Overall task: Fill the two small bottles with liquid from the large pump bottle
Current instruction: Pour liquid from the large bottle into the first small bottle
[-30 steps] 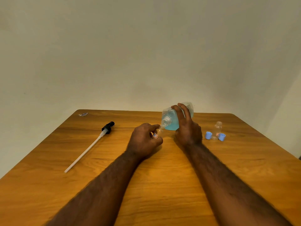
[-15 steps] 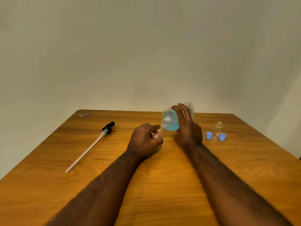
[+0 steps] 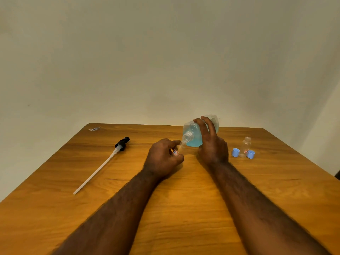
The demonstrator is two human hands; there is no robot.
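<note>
Looking down through the head camera, I see the right hand [image 3: 211, 147] wrapped over the large pump bottle [image 3: 193, 140]. Its fingers curl across the upper side and hold the bottle tipped over, with the open threaded neck pointing toward 8 o'clock. Blue liquid pools in the lower part. The left hand [image 3: 161, 160] pinches a small clear bottle [image 3: 180, 149] between thumb and fingers, tilted so its mouth meets the big bottle's neck. I cannot tell whether liquid is passing.

Both bottles sit past the middle of the wooden table [image 3: 184, 208], toward 12 o'clock. At 3 o'clock from the right hand, well apart from it, the second small bottle [image 3: 245, 145] stands upright and uncapped. The first blue cap [image 3: 235, 152] lies just beside it at its 9 o'clock, and the second blue cap [image 3: 250, 154] sits against its base at 4 o'clock.

At 9 o'clock from the left hand, the pump head [image 3: 122, 142] lies flat, its white dip tube running toward 7 o'clock. A small scrap [image 3: 94, 128] lies near the table's 11 o'clock corner.
</note>
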